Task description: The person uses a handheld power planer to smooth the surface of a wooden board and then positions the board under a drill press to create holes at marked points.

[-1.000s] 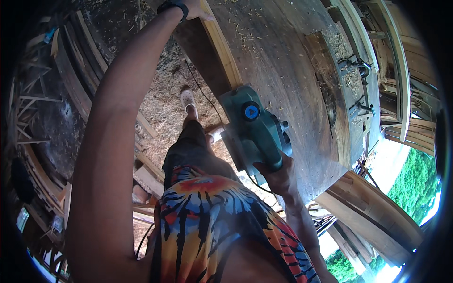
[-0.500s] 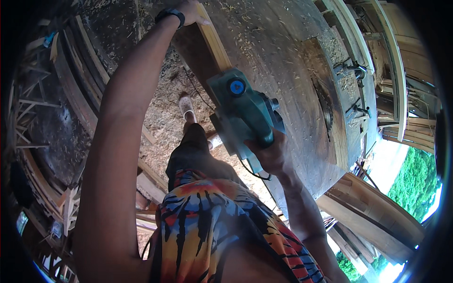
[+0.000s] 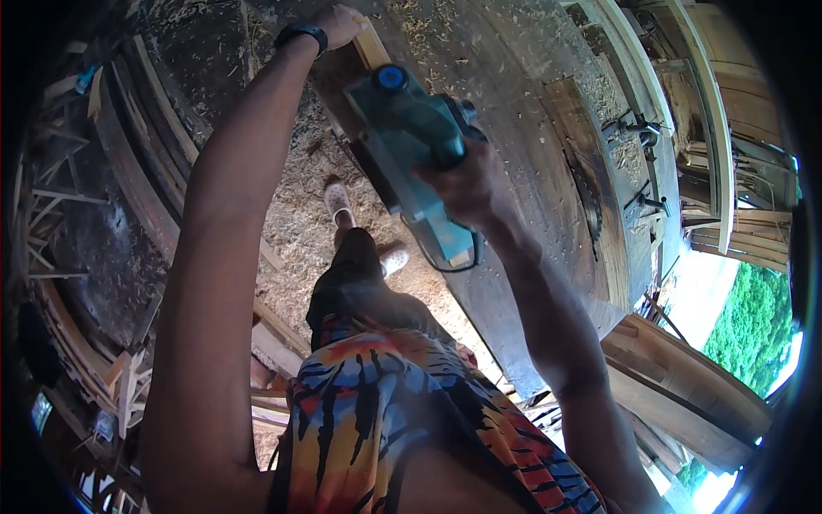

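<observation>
My right hand (image 3: 467,184) is wrapped round the rear handle of a green electric planer (image 3: 411,137) with a blue-topped front knob. The planer lies along a narrow light wooden board (image 3: 372,47), hiding most of it; only the far part and a small bit behind the planer show. At the board's far end is my left hand (image 3: 341,24), wearing a dark wristband, its fingers closed over the wood. The board rests near the left edge of a wide wooden workbench (image 3: 514,171). A dark cord loops from the planer's rear.
Farther right on the bench lie a rough wooden plank (image 3: 604,240), a saw blade (image 3: 591,201) and metal clamps (image 3: 642,133). Shavings (image 3: 300,188) cover the ground around my feet. Long boards (image 3: 141,171) are stacked at left, and more timber (image 3: 685,385) sits at lower right.
My right hand has pushed the planer forward along the board, toward my left hand. A shorter stretch of board shows between them. My left hand has barely moved.
</observation>
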The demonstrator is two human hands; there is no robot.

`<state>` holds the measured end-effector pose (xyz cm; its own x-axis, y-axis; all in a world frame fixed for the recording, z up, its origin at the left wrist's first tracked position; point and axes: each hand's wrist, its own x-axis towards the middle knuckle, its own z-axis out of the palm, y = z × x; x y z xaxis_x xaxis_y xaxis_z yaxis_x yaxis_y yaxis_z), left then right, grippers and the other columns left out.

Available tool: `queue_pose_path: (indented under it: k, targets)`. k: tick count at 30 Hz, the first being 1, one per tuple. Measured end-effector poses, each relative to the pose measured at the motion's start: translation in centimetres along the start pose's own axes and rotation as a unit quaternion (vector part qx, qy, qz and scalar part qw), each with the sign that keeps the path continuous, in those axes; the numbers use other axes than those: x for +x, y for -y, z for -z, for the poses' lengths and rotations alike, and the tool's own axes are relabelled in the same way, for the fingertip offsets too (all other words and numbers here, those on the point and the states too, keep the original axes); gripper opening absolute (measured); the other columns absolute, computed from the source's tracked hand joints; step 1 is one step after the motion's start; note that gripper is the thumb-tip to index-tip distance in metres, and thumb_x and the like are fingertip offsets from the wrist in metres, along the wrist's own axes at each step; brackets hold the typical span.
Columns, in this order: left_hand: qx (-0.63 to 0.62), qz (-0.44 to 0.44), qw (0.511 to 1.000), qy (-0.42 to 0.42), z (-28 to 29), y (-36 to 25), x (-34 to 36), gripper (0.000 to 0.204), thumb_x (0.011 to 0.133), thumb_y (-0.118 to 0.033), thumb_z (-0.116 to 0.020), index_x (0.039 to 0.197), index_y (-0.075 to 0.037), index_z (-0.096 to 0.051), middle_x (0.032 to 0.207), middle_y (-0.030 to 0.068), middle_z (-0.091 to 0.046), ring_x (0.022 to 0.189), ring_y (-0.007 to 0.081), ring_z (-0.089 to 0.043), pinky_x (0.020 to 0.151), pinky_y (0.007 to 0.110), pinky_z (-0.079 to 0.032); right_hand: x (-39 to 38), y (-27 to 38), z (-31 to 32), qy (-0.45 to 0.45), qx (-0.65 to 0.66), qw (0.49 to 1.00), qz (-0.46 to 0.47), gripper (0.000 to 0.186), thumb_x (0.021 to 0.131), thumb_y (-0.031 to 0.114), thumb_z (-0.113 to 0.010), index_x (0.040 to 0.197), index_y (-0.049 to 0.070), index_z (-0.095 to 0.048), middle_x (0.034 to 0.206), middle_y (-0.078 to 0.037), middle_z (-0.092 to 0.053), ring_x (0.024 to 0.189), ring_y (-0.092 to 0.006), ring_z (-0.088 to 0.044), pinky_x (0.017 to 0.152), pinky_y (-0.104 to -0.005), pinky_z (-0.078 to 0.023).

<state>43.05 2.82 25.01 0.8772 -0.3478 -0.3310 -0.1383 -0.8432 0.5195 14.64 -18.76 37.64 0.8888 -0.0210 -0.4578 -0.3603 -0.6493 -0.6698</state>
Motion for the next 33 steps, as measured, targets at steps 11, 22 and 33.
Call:
queue_pose_path:
  k: [11, 22, 33]
  targets:
    - [-0.274, 0.005, 0.939, -0.208, -3.8, 5.1, -6.5, 0.042, 0.093, -0.025, -0.068, 0.128, -0.002, -0.063, 0.114, 0.0180, -0.070, 0.102, 0.0303, -0.067, 0.085, 0.039, -0.053, 6.9, 4.4, 0.2, -0.015, -0.017, 0.998, 0.064, 0.042, 0.081, 0.029, -0.078, 0.111, 0.002, -0.070, 0.095, -0.020, -0.073, 0.086, -0.0309, -0.069, 0.074, -0.0446, -0.054]
    - [-0.238, -0.422, 0.858, -0.167, -24.1, -20.7, -29.7, 0.009, 0.082, -0.016, -0.068, 0.082, -0.008, -0.065, 0.079, 0.0106, -0.064, 0.077, 0.0330, -0.066, 0.072, 0.045, -0.052, 7.5, 3.0, -1.0, -0.048, -0.024, 0.995, 0.082, 0.038, 0.079, 0.032, -0.084, 0.103, 0.004, -0.075, 0.078, -0.015, -0.070, 0.068, -0.0241, -0.069, 0.064, -0.0394, -0.055]
    - [-0.027, -0.332, 0.940, 0.076, -26.0, -21.6, -25.7, 0.024, 0.087, -0.024, -0.059, 0.099, -0.008, -0.072, 0.089, 0.0170, -0.073, 0.085, 0.0328, -0.072, 0.070, 0.049, -0.057, 7.6, 4.9, -0.1, -0.018, 0.007, 1.000, 0.017, 0.043, 0.077, 0.029, -0.085, 0.103, -0.003, -0.072, 0.091, -0.022, -0.074, 0.084, -0.0330, -0.074, 0.077, -0.0433, -0.058]
